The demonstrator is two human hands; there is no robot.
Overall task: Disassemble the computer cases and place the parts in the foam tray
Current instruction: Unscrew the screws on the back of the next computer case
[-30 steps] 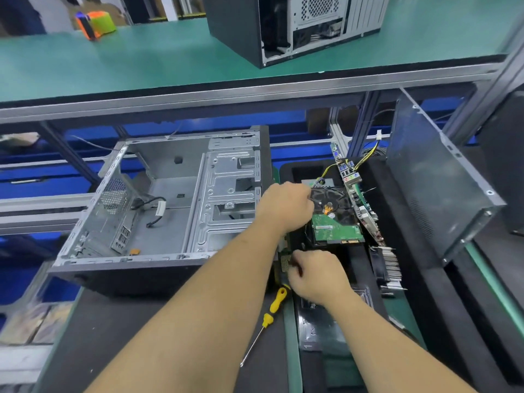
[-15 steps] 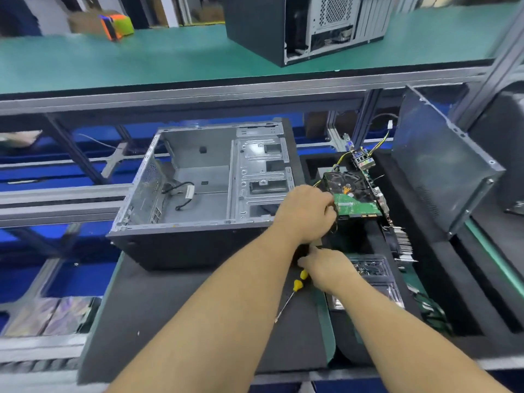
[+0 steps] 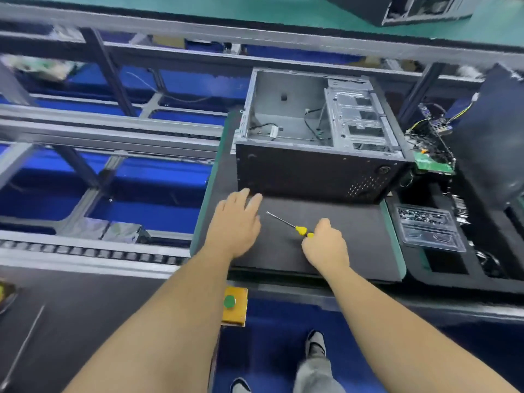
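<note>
An emptied grey computer case [image 3: 289, 117] lies open side up on a dark work mat [image 3: 354, 242], with loose cables inside. My left hand [image 3: 235, 222] hovers open over the mat just in front of the case's black side. My right hand [image 3: 326, 245] has its fingers curled around the end of a yellow-handled screwdriver [image 3: 300, 229] lying on the mat. To the right sits the black foam tray [image 3: 442, 268] holding a green circuit board [image 3: 432, 164], cabled parts and a clear plastic insert [image 3: 428, 231].
A dark metal side panel [image 3: 493, 137] leans at the far right. A second case [image 3: 397, 9] stands on the green upper shelf. Conveyor rails and blue bins [image 3: 147, 177] fill the left. A yellow box with a green button [image 3: 234, 306] hangs at the bench's front edge.
Both hands left the foam tray and came back toward me. The left hand opened over the mat; the right hand went to the screwdriver. The view swung left and down.
</note>
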